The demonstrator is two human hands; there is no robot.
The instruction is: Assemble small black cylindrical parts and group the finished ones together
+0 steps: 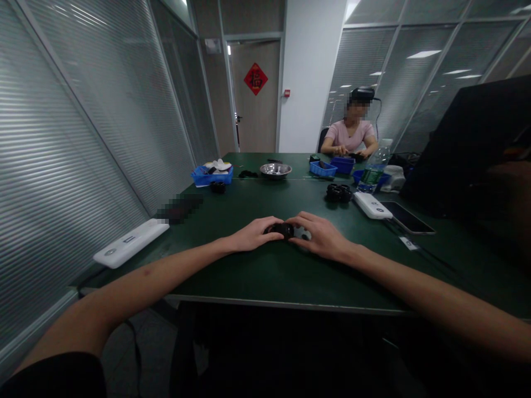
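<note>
Close together on the green table, my left hand (256, 234) and my right hand (320, 236) meet around a small black round part (286, 230). The thumb and fingers of my left hand pinch its left side. My right hand curls in from the other side, its fingertips touching the black part. Partly under the right fingers shows a light grey piece with rounded edges (305, 234); whether it is joined to the black part I cannot tell.
Several black round parts (339, 193) stand ahead to the right. Farther back are a metal bowl (276, 171) and blue baskets (323, 169). White power banks (372, 205), (131, 243) flank my arms. A phone (409, 217) and bottle (374, 168) are right. A person (350, 134) sits opposite.
</note>
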